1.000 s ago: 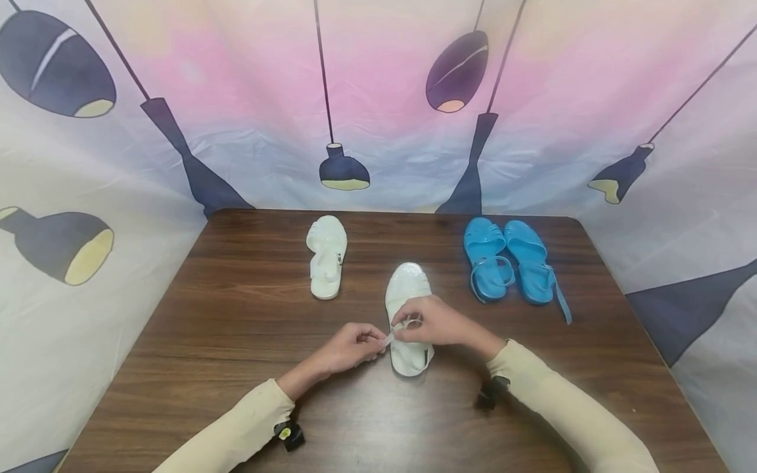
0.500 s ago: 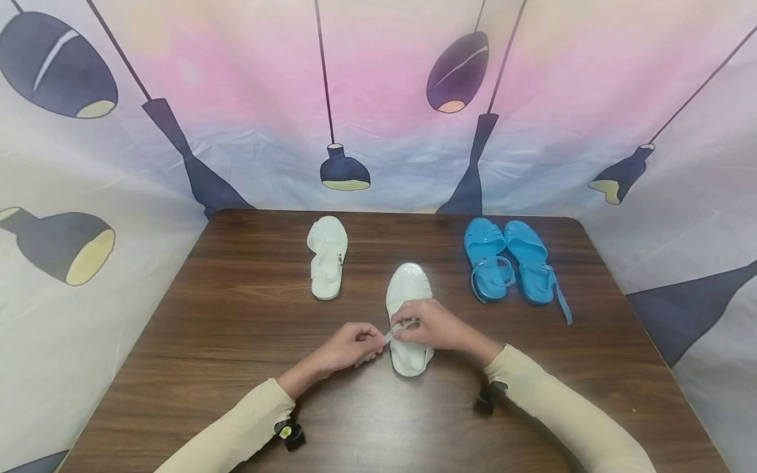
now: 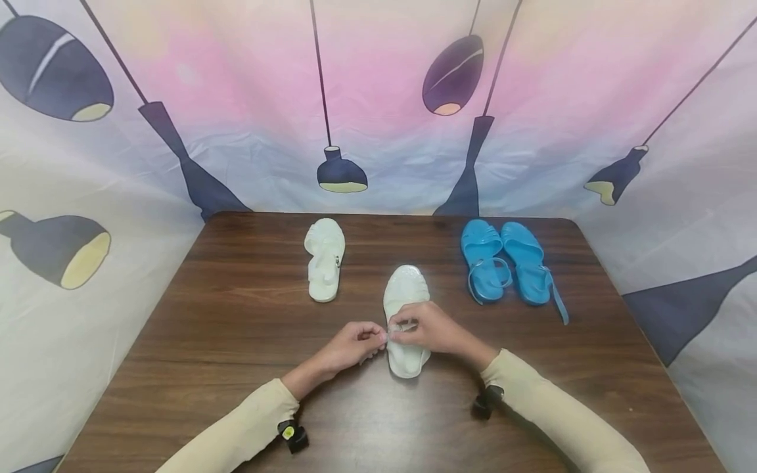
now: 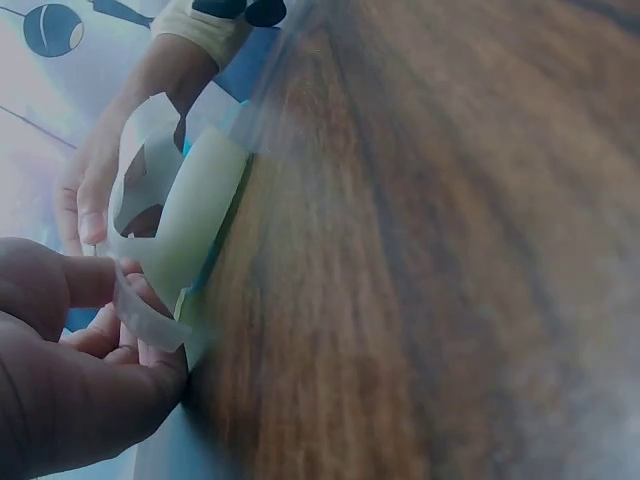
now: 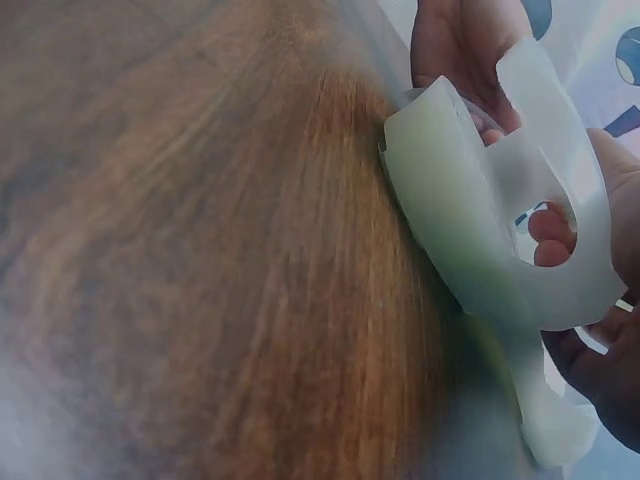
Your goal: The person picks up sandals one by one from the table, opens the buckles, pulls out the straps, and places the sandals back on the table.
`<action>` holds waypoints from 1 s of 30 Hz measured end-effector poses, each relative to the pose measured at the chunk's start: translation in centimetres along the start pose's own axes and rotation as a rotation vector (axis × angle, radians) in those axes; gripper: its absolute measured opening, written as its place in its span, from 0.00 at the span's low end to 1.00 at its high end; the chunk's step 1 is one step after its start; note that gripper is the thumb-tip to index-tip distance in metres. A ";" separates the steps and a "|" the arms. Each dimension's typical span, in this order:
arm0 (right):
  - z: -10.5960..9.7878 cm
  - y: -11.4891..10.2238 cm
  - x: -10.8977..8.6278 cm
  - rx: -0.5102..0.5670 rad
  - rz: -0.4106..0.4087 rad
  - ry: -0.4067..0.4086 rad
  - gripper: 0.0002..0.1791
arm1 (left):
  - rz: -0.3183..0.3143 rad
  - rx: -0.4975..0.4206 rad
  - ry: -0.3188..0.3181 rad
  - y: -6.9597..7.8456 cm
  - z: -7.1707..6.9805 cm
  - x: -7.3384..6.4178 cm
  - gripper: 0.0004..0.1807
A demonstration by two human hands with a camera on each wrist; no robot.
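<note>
A white sandal [image 3: 407,287] lies on the wooden table, its toe pointing away from me. At its left side my left hand [image 3: 353,344] pinches the sandal's thin strap [image 4: 146,318] between thumb and fingers; the tail curls out past the fingertips in the left wrist view. Reaching over the sandal from the right, my right hand [image 3: 430,326] pinches the strap close by, and the fingertips of both hands nearly meet. The buckle is hidden behind the fingers. In the right wrist view, the heel [image 5: 440,165] and the upright back piece [image 5: 575,150] face the camera.
A second white sandal [image 3: 324,253] with a small metal buckle lies farther back on the left. Two blue sandals [image 3: 488,263] sit side by side at the back right, one strap trailing onto the table [image 3: 236,328]. A lamp-printed cloth [image 3: 248,79] hangs behind.
My left fingertips have come closer to the right ones, and less of the strap shows between them. The sandals stay where they were; the head view shifts slightly.
</note>
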State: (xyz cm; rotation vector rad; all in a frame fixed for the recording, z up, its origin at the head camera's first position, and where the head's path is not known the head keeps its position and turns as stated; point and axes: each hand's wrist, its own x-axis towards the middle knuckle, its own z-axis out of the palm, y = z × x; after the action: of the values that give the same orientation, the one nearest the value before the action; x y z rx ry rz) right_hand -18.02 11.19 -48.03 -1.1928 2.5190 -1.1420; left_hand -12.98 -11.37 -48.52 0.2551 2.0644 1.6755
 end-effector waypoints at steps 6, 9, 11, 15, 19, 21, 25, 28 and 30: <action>0.2 0.0 0.1 -0.038 -0.009 0.026 0.05 | 0.017 -0.002 0.027 0.0 0.2 0.1 0.12; 0.3 -0.1 0.0 -0.056 -0.026 0.041 0.05 | 0.013 0.016 0.041 0.0 0.2 0.0 0.12; 0.4 -0.1 -0.1 -0.061 -0.037 0.047 0.05 | 0.012 0.049 0.045 0.1 0.1 -0.1 0.12; 0.6 0.0 0.0 -0.052 -0.046 0.070 0.06 | 0.023 0.128 0.022 0.3 -0.5 -0.4 0.13; 0.6 0.1 0.0 -0.033 -0.032 0.092 0.07 | 0.018 0.170 -0.013 0.5 -1.1 -0.6 0.12; 0.5 0.1 0.0 0.000 -0.012 0.100 0.07 | 0.009 0.162 -0.016 0.5 -1.2 -0.5 0.11; 0.6 0.1 -0.2 0.082 0.055 0.102 0.07 | 0.008 0.095 -0.015 0.4 -1.1 -0.4 0.12; 0.8 0.3 -0.4 0.110 0.112 0.095 0.07 | -0.002 0.013 -0.023 0.2 -0.9 -0.5 0.13; 0.8 0.4 -0.5 0.116 0.135 0.095 0.07 | -0.008 -0.020 -0.022 0.2 -0.7 -0.6 0.13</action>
State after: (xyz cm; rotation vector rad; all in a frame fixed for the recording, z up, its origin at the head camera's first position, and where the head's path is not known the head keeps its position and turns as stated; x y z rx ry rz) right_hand -17.60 11.22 -49.00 -0.9472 2.5163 -1.3189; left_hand -12.85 -12.22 -48.09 0.2571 2.0295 1.6803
